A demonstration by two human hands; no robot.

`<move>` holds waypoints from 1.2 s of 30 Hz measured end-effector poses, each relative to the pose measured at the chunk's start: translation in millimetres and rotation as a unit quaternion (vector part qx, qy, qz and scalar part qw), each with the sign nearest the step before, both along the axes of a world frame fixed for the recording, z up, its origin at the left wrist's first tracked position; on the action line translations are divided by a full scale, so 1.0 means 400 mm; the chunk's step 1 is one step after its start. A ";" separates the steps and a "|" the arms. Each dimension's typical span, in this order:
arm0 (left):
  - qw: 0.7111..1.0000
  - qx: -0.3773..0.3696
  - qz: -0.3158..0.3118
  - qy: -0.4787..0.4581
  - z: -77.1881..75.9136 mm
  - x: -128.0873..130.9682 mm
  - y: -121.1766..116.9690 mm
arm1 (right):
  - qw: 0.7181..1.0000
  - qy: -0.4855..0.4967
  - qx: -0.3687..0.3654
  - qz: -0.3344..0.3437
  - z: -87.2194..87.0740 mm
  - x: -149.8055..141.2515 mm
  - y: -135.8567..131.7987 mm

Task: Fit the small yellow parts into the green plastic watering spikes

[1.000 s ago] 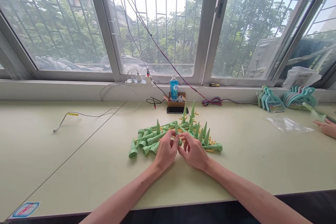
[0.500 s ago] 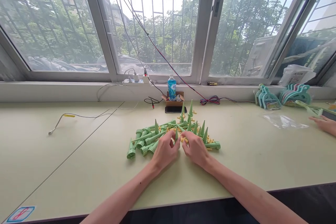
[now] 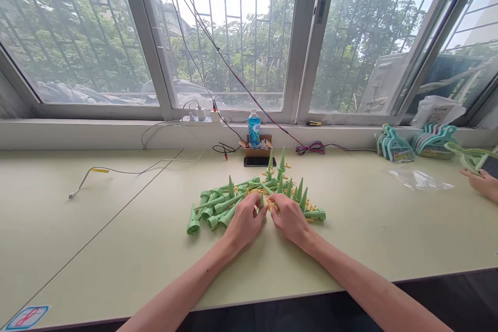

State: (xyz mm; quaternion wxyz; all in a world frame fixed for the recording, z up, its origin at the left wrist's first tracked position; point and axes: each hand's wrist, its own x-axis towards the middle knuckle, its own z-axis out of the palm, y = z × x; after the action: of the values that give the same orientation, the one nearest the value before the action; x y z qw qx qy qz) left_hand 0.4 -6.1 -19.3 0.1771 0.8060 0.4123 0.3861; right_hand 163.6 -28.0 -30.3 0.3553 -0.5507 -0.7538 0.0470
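Note:
My left hand (image 3: pixel 245 222) is closed around a green plastic watering spike (image 3: pixel 261 201), whose pointed tip stands up between thumb and fingers. Close beside it, my right hand (image 3: pixel 290 219) has its thumb and fingertips pinched together; whatever they hold is too small or hidden to make out. Around both hands is a heap of green spikes with ribbed caps (image 3: pixel 213 222), lying mostly to the left. Several others stand point up (image 3: pixel 281 163) behind and to the right, some with yellow pegs. Small yellow plastic pieces (image 3: pixel 310 206) lie among them, partly covered by my hands.
Behind the heap are a black phone (image 3: pixel 260 162) and a small cardboard box (image 3: pixel 259 152) with a blue bottle (image 3: pixel 254 129). Cables (image 3: pixel 311 148) run along the sill. At right lie a clear bag (image 3: pixel 422 179) and a co-worker's hand (image 3: pixel 482 184) holding a green plastic frame (image 3: pixel 472 157).
My hands stay almost in the same pose at the heap. The co-worker's hand at right has raised and tilted the green frame. The view has shifted slightly.

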 end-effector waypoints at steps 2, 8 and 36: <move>1.000 -0.003 0.001 -0.017 0.004 0.001 -0.003 | 1.000 0.001 0.001 0.000 0.000 0.000 0.000; 0.994 -0.013 0.026 -0.103 0.028 0.001 -0.015 | 1.000 0.007 0.011 0.006 -0.003 0.002 0.005; 0.991 0.017 0.056 -0.119 0.033 0.000 -0.011 | 0.994 -0.016 -0.033 0.105 0.011 -0.005 0.017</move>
State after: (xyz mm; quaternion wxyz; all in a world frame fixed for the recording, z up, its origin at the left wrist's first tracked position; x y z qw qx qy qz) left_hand 0.5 -10.6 -6.3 0.1895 0.7330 0.4262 0.4951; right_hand 161.5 -21.2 -25.7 0.3182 -0.4809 -0.8109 0.0997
